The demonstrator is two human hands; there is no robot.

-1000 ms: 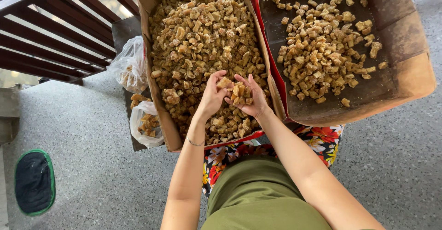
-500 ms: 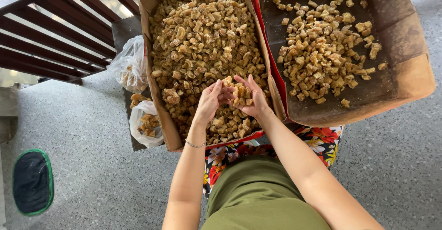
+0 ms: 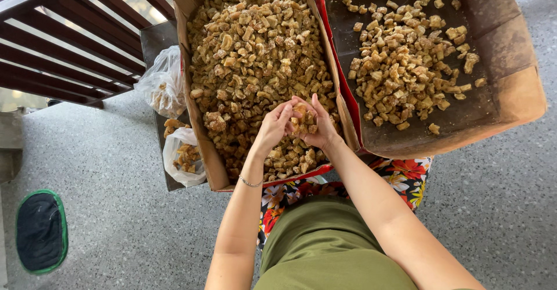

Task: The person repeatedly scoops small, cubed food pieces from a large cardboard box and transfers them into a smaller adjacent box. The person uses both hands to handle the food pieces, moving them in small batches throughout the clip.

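Your left hand (image 3: 271, 129) curls half-closed against a clump of brown chunks (image 3: 303, 120), held just over the full cardboard box (image 3: 200, 145). Your right hand (image 3: 319, 129) cups that same clump from the other side. Pull gently with your fingertips, keeping pieces above the box; the sparser box (image 3: 516, 93) sits at right.

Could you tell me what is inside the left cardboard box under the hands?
The left cardboard box is heaped with small tan-brown chunks. The left hand and right hand cup several pieces together. The box's bottom is fully covered, so it cannot be seen.
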